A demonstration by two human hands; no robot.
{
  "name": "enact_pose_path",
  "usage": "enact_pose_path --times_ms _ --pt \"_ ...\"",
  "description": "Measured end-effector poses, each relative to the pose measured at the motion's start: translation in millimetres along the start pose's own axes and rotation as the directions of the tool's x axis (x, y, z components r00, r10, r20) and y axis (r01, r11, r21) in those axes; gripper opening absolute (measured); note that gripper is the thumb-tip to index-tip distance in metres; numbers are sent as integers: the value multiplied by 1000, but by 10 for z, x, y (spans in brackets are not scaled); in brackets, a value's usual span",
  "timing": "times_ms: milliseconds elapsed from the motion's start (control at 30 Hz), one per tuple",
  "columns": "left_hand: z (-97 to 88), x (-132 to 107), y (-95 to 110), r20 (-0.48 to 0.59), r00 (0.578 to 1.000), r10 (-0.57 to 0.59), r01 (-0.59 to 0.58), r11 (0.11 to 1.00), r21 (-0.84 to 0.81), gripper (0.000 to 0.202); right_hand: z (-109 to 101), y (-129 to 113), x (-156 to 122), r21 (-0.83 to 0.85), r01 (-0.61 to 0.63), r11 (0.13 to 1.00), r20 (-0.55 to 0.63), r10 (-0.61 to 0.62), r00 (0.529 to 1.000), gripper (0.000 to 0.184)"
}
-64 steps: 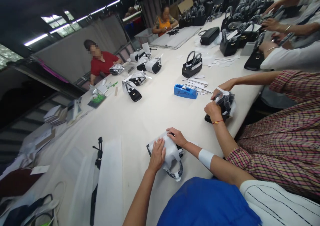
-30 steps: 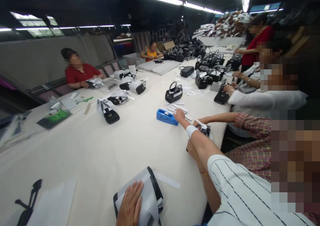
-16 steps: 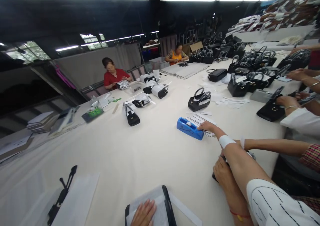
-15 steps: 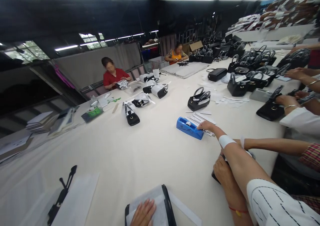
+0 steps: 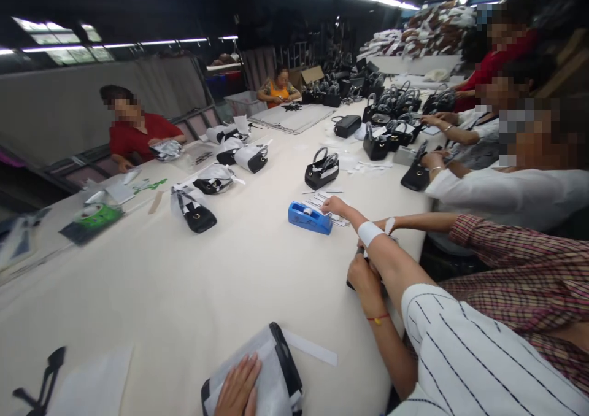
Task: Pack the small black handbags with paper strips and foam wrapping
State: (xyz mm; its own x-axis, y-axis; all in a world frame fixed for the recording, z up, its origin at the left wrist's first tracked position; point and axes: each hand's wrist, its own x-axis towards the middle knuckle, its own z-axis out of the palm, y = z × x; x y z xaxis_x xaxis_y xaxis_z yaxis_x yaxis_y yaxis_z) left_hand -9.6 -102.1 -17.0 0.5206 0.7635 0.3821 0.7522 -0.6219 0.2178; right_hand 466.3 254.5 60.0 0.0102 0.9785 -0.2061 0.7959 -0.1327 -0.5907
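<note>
My left hand (image 5: 239, 384) lies flat, fingers stretched out, on a black handbag (image 5: 289, 359) with white wrapping paper (image 5: 272, 367) across it. A white paper strip (image 5: 313, 347) rests beside that bag. My right arm, in a striped white sleeve with a white band on the forearm, stretches far across the table. Its hand (image 5: 335, 206) has the fingers drawn together at the near right end of a blue tape dispenser (image 5: 309, 218). Whatever sits between those fingertips is too small to make out. Several thin strips (image 5: 338, 221) lie under and behind this hand.
Close on my right, a co-worker in a plaid shirt (image 5: 497, 244) has hands on a dark item, partly under my arm. Several wrapped handbags (image 5: 251, 157) and a black handbag (image 5: 322, 170) stand farther off. A black strap (image 5: 46, 379) lies lower left.
The view has turned right, so everything sits farther left and more co-workers show. My left hand stays on the wrapped handbag; my right hand remains at the dispenser's end.
</note>
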Motion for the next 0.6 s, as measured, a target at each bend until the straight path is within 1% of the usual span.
enact_pose_path --times_ms 67,167,233,333,500,600 --pt "41 -10 20 -27 999 -33 32 999 -42 59 -75 49 -74 -23 -37 999 31 37 999 22" --pt "79 -23 88 -68 991 -116 108 988 -108 57 -161 121 -207 -62 -81 995 56 85 995 21" --pt "73 -22 125 -74 988 -135 124 984 -128 56 -191 141 -267 -86 -102 991 87 109 990 17" --pt "23 -6 127 -57 990 -131 124 986 -115 56 -198 129 -290 -129 -137 982 135 154 979 14" --pt "-79 30 99 21 998 -56 57 997 -58 60 -194 147 -258 -216 -197 956 202 241 949 13" --pt "-81 33 130 3 994 -106 106 991 -85 58 -180 198 -250 -242 -209 947 207 261 943 14"
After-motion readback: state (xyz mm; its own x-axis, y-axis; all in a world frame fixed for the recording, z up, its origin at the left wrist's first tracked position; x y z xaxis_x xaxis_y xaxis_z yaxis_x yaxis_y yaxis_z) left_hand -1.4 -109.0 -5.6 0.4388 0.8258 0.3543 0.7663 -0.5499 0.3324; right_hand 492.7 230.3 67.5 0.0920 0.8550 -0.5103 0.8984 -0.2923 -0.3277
